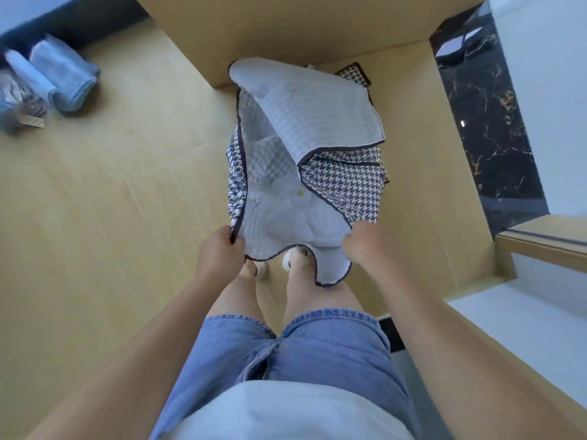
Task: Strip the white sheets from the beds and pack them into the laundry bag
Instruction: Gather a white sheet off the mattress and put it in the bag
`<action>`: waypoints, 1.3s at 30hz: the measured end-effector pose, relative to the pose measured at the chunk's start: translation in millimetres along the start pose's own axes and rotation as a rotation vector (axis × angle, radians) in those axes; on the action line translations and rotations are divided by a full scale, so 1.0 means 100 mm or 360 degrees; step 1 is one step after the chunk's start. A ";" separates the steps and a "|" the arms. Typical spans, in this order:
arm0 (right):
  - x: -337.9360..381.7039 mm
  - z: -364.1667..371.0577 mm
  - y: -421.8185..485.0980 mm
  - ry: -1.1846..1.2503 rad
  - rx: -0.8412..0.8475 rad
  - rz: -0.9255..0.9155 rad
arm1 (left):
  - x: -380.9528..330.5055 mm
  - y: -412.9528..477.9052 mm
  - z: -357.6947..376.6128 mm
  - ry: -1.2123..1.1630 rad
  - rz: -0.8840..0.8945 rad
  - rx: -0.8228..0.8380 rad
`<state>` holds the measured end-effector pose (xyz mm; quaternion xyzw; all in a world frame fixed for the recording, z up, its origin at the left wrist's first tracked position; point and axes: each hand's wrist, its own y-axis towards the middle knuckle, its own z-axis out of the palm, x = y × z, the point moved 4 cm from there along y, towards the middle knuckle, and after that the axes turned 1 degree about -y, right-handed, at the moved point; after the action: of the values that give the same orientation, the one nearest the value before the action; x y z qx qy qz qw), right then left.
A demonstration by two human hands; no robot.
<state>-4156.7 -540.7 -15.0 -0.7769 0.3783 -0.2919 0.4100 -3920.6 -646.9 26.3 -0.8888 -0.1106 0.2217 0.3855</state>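
Note:
A houndstooth laundry bag [346,182] with dark trim stands on the wooden floor in front of my feet, its mouth held wide. White sheets [305,223] lie crumpled inside it. The bag's pale inner flap [305,109] folds over the far side. My left hand [217,252] grips the near left rim of the bag. My right hand [365,241] grips the near right rim, fingers curled into the fabric.
Folded pale blue towels [63,81] lie on the floor at the far left beside a dark bed base. A wooden wall panel [301,30] stands behind the bag. A black marble strip [486,122] and wooden ledges run along the right.

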 end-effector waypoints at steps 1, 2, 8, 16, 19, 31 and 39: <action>0.11 0.04 -0.04 -0.0053 -0.0001 -0.0074 | -0.04 0.03 0.03 -0.0010 -0.0012 0.0018; 0.23 0.07 -0.09 -0.0106 0.0007 -0.0143 | -0.07 0.07 0.07 -0.0026 -0.0022 0.0042; 0.88 0.17 -0.49 -0.0132 -0.0051 -0.0567 | 0.15 -0.04 0.05 -0.0268 -0.0159 0.0173; 1.94 0.81 -1.36 -0.0530 -0.0069 -0.1134 | 1.23 -0.61 -0.64 -0.0811 -0.0209 0.0002; 2.33 1.33 -1.79 -0.0705 -0.0035 -0.1323 | 1.86 -0.95 -0.89 -0.1083 -0.0234 -0.0133; 3.44 3.74 -3.23 -0.1589 0.0302 -0.2106 | 4.59 -2.15 -1.36 -0.1382 -0.0680 -0.0633; 4.29 4.55 -3.63 -0.1822 0.0407 -0.2357 | 5.46 -2.38 -1.61 -0.1760 -0.0919 -0.0856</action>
<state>-3450.0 -569.6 133.3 -0.7939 -0.5052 -0.0915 0.3259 -3370.1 -387.5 129.8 -0.6444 -0.5758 0.4965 0.0814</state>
